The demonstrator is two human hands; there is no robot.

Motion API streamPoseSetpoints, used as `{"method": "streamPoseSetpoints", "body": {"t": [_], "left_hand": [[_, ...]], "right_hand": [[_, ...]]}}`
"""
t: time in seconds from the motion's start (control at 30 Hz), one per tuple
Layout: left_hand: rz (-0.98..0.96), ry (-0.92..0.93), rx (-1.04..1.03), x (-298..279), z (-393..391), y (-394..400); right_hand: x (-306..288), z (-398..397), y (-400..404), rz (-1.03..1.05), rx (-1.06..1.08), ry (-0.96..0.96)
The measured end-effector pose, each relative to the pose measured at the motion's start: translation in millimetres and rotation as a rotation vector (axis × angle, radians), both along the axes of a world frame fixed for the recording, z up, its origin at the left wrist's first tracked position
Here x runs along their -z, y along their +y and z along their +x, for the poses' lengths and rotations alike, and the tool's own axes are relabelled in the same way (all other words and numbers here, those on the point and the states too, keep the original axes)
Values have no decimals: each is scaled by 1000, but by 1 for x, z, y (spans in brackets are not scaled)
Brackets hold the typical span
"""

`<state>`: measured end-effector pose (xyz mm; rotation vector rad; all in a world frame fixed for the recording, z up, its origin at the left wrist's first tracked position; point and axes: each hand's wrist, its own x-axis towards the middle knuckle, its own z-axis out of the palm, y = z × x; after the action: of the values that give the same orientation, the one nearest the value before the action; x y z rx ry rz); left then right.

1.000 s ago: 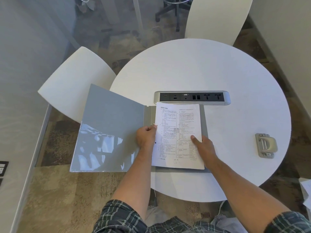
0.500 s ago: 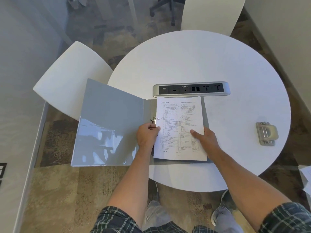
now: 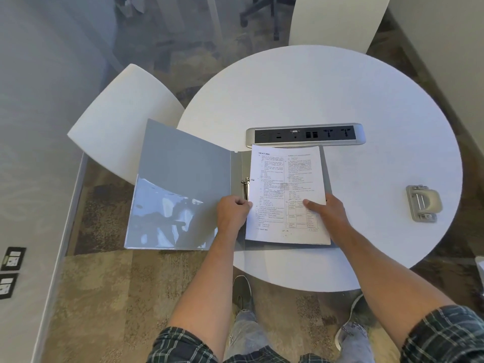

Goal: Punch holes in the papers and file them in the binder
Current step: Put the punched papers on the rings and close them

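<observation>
A grey binder [image 3: 183, 184] lies open, its left cover hanging past the edge of the round white table [image 3: 340, 95]. A stack of printed papers [image 3: 285, 184] rests on its right half beside the metal ring mechanism [image 3: 246, 188]. My left hand [image 3: 233, 213] pinches the papers' left edge just below the rings. My right hand [image 3: 330, 216] presses on the papers' lower right, thumb on top, fingers at the edge. A grey hole punch [image 3: 423, 203] sits on the table at the right, apart from both hands.
A silver power and socket strip [image 3: 305, 134] is set into the table just beyond the binder. White chairs stand at the left [image 3: 117, 121] and far side [image 3: 335, 19]. Loose white sheets [image 3: 479, 268] show at the right frame edge.
The hands and papers have barely shifted. More of the ring mechanism shows above my left hand. The camera has drifted a little.
</observation>
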<state>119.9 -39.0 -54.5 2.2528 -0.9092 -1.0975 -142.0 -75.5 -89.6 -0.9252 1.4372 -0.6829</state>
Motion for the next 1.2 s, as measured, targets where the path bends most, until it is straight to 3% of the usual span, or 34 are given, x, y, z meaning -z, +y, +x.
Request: {"method": "streamPoseSetpoints", "body": {"t": [0.33,0.57,0.8,0.9,0.97,1.0,1.07,1.13,1.2], "left_hand": [[21,111,-61,-2,-3,1],[-69,-71,-8,-5,-12,9],[-74,-88,-28,-2,-19,12],[-68,-91,-28,-1,-19,12],[-72,-104,-20,0,-18,11],[-74,-114,-16,0,-17,11],[-80,-120,-16,0,-16,14],[-88,-102,-38,2,-14,17],[-90,-78,-71,4,-11,22]], "right_hand": [[-1,-7,-2,25,36,98],[-4,-5,-9,-24,10,233],[-12,20,-6,-68,-94,545],[-25,35,-1,-150,-133,916],[-32,47,4,-287,-193,1055],[-33,54,6,-352,-237,1044],[-32,70,10,-426,-336,845],[-30,87,17,-384,-430,564],[-26,100,25,-320,-496,415]]}}
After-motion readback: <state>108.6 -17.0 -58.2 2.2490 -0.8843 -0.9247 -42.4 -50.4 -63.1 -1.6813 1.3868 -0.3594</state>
